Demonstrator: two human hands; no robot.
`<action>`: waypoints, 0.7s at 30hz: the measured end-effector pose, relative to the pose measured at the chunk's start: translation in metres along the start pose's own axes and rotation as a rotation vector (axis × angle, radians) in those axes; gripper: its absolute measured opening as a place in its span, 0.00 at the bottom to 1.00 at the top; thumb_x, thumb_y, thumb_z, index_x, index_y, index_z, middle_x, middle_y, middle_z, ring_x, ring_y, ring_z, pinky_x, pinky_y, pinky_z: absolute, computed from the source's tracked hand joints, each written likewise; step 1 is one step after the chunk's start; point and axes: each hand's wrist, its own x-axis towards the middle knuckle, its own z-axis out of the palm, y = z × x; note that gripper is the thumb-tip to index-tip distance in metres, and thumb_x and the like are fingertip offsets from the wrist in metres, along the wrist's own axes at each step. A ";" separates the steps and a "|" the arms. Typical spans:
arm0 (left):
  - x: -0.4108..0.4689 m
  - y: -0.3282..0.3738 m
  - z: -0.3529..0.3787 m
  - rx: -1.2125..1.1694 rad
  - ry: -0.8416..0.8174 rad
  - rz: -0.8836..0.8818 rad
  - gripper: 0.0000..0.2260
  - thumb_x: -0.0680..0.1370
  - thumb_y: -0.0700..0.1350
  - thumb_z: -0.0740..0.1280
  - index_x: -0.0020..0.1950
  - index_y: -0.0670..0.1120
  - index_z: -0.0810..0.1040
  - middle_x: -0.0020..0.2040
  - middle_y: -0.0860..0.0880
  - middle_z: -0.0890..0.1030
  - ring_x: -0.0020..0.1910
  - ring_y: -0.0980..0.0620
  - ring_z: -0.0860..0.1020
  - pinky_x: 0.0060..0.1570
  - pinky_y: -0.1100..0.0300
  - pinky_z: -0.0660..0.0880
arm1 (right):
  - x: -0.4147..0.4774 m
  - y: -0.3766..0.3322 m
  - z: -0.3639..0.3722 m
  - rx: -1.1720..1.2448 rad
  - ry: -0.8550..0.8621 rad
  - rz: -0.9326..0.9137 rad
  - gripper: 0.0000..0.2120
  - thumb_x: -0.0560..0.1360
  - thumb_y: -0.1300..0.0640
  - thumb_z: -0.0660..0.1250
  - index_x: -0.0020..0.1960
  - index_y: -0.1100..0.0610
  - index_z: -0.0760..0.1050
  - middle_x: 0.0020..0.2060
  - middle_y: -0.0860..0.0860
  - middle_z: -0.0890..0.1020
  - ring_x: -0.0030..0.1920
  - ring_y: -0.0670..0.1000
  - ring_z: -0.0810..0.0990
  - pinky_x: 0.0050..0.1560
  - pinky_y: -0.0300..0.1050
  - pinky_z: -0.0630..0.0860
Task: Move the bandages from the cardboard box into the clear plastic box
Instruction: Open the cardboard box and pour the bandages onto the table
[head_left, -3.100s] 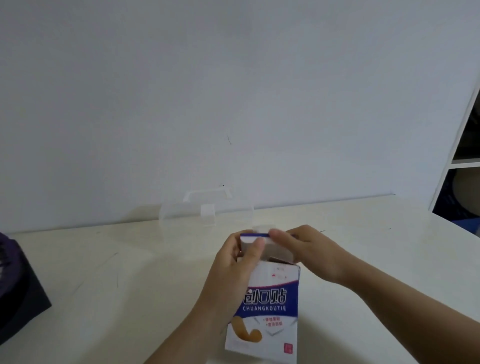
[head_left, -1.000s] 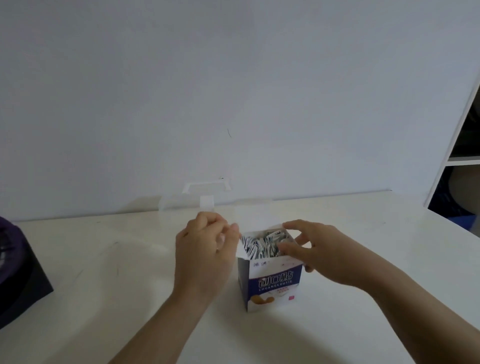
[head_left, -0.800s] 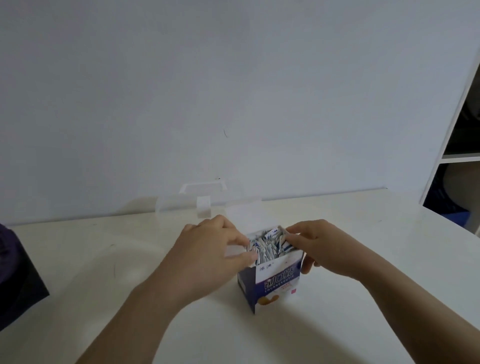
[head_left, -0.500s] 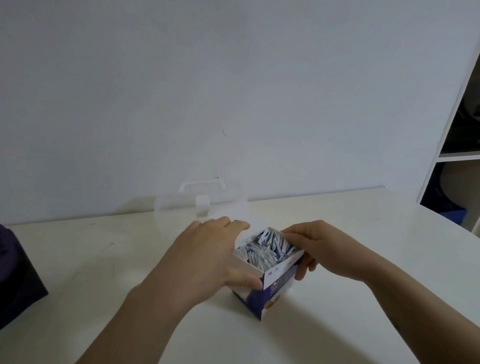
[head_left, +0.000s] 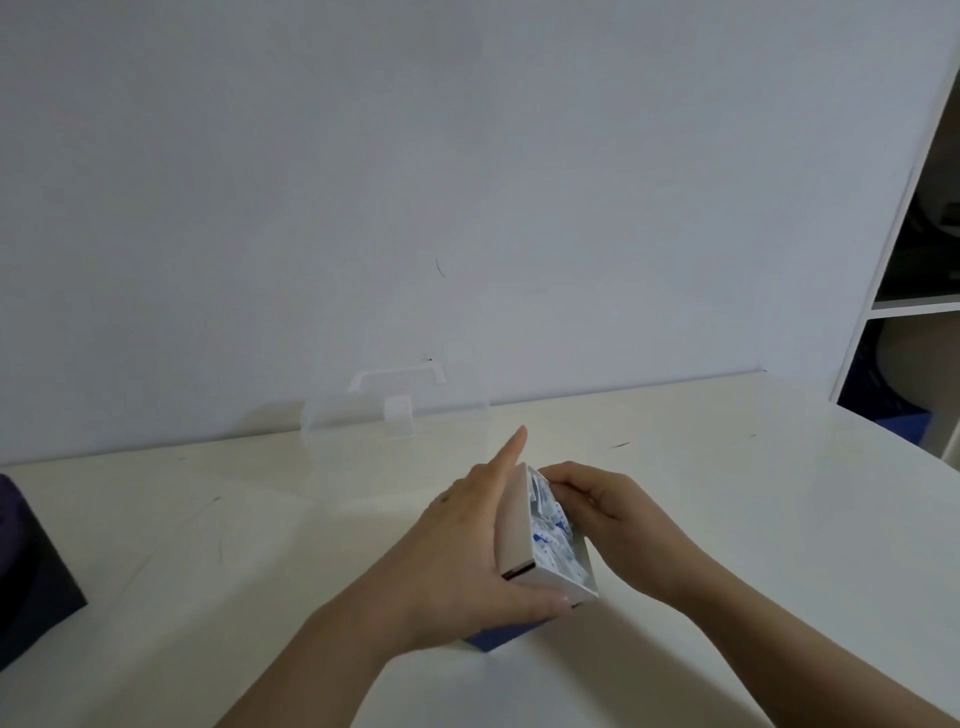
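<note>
The blue and white cardboard box (head_left: 517, 525) stands near the table's middle, its top flap open and its opening turned toward the right. My left hand (head_left: 457, 561) grips its left side, forefinger stretched up past the flap. White and blue bandages (head_left: 553, 540) fill the opening. My right hand (head_left: 608, 512) rests at the box's right edge with its fingertips among the bandages at the far end. The clear plastic box (head_left: 397, 415) with a handle sits farther back by the wall, lid shut.
A dark purple and black object (head_left: 26, 571) sits at the table's left edge. A white shelf unit (head_left: 914, 291) stands at the right, beyond the table's right edge. The white table (head_left: 208, 545) ends at the wall behind.
The cardboard box was opened and set on the table, then turned and tilted so its opening faces right. My left hand shifted to clasp its side; my right fingers went into the bandages.
</note>
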 end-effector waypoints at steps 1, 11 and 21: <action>0.000 -0.001 0.000 0.009 0.041 0.000 0.51 0.62 0.64 0.74 0.64 0.77 0.33 0.60 0.75 0.59 0.69 0.64 0.58 0.69 0.58 0.61 | 0.001 -0.001 0.000 -0.020 0.056 -0.008 0.11 0.80 0.58 0.59 0.50 0.47 0.78 0.45 0.44 0.83 0.45 0.43 0.80 0.45 0.35 0.75; 0.004 -0.003 0.001 0.251 0.205 0.064 0.53 0.64 0.64 0.72 0.63 0.73 0.26 0.62 0.67 0.61 0.66 0.58 0.60 0.66 0.61 0.62 | 0.012 -0.034 0.004 -0.331 0.114 -0.025 0.06 0.71 0.50 0.68 0.36 0.48 0.78 0.32 0.43 0.78 0.28 0.39 0.72 0.32 0.33 0.65; 0.004 -0.009 -0.011 0.463 0.262 -0.050 0.50 0.67 0.69 0.66 0.66 0.67 0.25 0.68 0.61 0.60 0.68 0.55 0.59 0.70 0.62 0.49 | 0.024 0.010 -0.024 0.381 0.350 0.298 0.08 0.76 0.59 0.64 0.39 0.59 0.75 0.31 0.53 0.78 0.29 0.48 0.73 0.36 0.42 0.68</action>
